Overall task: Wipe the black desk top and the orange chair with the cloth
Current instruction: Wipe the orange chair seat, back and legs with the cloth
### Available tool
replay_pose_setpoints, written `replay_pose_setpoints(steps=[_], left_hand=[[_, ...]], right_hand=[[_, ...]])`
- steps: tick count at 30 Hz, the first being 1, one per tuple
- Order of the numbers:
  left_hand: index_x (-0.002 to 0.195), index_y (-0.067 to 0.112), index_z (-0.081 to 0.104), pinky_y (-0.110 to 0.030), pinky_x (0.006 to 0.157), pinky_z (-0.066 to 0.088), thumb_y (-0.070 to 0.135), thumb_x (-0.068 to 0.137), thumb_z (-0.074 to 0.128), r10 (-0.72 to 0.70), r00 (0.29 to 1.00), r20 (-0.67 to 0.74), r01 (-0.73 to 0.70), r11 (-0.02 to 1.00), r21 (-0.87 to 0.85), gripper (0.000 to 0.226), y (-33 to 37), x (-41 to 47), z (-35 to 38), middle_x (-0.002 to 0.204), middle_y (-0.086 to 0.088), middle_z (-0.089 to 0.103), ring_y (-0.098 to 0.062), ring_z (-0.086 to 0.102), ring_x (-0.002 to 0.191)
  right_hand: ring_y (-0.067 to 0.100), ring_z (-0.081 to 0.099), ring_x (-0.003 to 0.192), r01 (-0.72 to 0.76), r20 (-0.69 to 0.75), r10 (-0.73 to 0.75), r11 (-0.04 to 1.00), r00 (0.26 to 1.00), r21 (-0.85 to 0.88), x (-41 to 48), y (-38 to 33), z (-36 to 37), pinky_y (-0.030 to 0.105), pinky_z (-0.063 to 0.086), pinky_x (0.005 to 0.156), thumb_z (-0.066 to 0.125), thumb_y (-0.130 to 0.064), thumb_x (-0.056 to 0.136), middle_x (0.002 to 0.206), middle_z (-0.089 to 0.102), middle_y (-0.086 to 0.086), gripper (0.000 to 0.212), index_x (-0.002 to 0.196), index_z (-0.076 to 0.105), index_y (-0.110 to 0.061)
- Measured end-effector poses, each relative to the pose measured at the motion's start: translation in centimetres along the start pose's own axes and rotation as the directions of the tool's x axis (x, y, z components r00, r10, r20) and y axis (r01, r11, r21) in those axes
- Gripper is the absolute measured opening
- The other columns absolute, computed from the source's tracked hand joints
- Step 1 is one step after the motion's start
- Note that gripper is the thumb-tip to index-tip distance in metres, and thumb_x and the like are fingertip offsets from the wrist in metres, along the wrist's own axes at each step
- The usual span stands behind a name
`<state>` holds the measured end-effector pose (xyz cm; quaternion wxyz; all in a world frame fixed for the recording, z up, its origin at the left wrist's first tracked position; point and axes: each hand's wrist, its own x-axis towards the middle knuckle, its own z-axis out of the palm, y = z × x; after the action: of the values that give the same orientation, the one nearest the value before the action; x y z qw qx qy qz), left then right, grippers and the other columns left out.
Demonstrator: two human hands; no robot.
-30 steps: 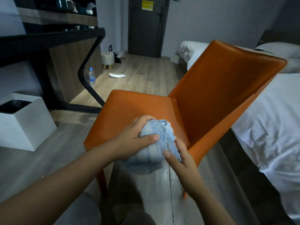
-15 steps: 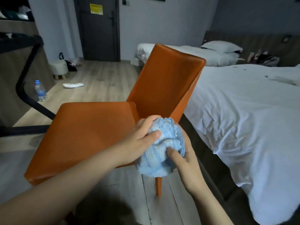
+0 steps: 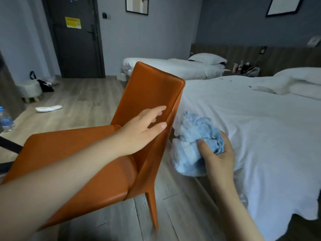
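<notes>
- Left hand (image 3: 142,129) spread flat, fingers apart, against the backrest edge of the orange chair (image 3: 97,153).
- Right hand (image 3: 217,153) clutches the bunched blue cloth (image 3: 192,145) — held just beside the chair, against the white bed (image 3: 251,129).

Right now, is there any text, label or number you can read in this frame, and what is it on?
None can be read.
Yellow notice on the door: print too blurred.
Bottle label: too small and blurred.
Chair, cloth, beds: no text visible.
</notes>
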<state>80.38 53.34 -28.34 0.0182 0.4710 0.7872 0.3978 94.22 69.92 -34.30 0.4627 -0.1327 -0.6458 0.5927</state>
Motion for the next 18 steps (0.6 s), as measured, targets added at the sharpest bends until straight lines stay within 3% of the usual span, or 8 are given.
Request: replay_pose_setpoints(steps=[3, 8, 11, 14, 18], left_hand=[[0.149, 0.032, 0.029, -0.036, 0.110, 0.037, 0.047, 0.097, 0.040, 0.057, 0.998, -0.039, -0.047, 0.977, 0.210, 0.055, 0.4, 3.4, -1.8, 0.152, 0.011, 0.032, -0.009, 0.036, 0.136], [0.146, 0.023, 0.036, -0.033, 0.114, 0.030, 0.040, 0.099, 0.043, 0.170, 0.984, -0.053, -0.134, 0.901, 0.413, 0.051, 0.8, 9.4, -2.8, 0.151, 0.003, 0.037, -0.015, 0.035, 0.138], [0.149, 0.023, 0.032, -0.031, 0.115, 0.023, 0.037, 0.100, 0.041, 0.197, 0.979, -0.053, -0.159, 0.898, 0.410, 0.051, 0.7, 12.2, -2.9, 0.153, 0.002, 0.034, -0.015, 0.028, 0.142], [0.150, 0.023, 0.029, -0.031, 0.118, 0.019, 0.036, 0.102, 0.038, 0.185, 0.982, -0.023, -0.161, 0.903, 0.399, 0.050, 0.3, 14.3, -3.0, 0.156, 0.000, 0.030, -0.015, 0.023, 0.144], [0.147, 0.020, 0.037, -0.024, 0.109, 0.019, 0.035, 0.104, 0.033, 0.194, 0.981, 0.019, -0.185, 0.897, 0.402, 0.046, 0.0, 15.1, -2.6, 0.151, 0.001, 0.038, -0.015, 0.030, 0.141]], right_hand=[[-0.008, 0.062, 0.088, 0.072, -0.136, -0.088, 0.990, 0.987, -0.122, 3.0, -0.9, 0.2, 0.010, 0.047, 0.074, 0.070, -0.009, 0.080, 0.090, 0.065, -0.032, 0.036, 0.100, 0.060, -0.037], [-0.003, 0.062, 0.096, 0.157, -0.174, -0.187, 0.973, 0.967, -0.170, 6.7, -2.0, 3.4, 0.023, 0.051, 0.087, 0.067, -0.015, 0.080, 0.102, 0.067, -0.018, 0.035, 0.107, 0.059, -0.036], [0.001, 0.060, 0.104, 0.166, -0.138, -0.194, 0.968, 0.971, -0.189, 8.2, -1.6, 5.3, 0.034, 0.051, 0.094, 0.065, -0.028, 0.077, 0.109, 0.065, -0.016, 0.036, 0.113, 0.058, -0.032], [0.008, 0.057, 0.115, 0.152, -0.090, -0.175, 0.964, 0.980, -0.220, 8.7, -0.8, 6.6, 0.039, 0.048, 0.098, 0.066, -0.046, 0.075, 0.123, 0.061, -0.009, 0.058, 0.129, 0.053, -0.029], [0.009, 0.057, 0.112, 0.152, -0.070, -0.169, 0.967, 0.983, -0.203, 6.9, 0.3, 8.0, 0.038, 0.048, 0.097, 0.065, -0.046, 0.077, 0.120, 0.059, -0.005, 0.057, 0.129, 0.052, -0.025]])
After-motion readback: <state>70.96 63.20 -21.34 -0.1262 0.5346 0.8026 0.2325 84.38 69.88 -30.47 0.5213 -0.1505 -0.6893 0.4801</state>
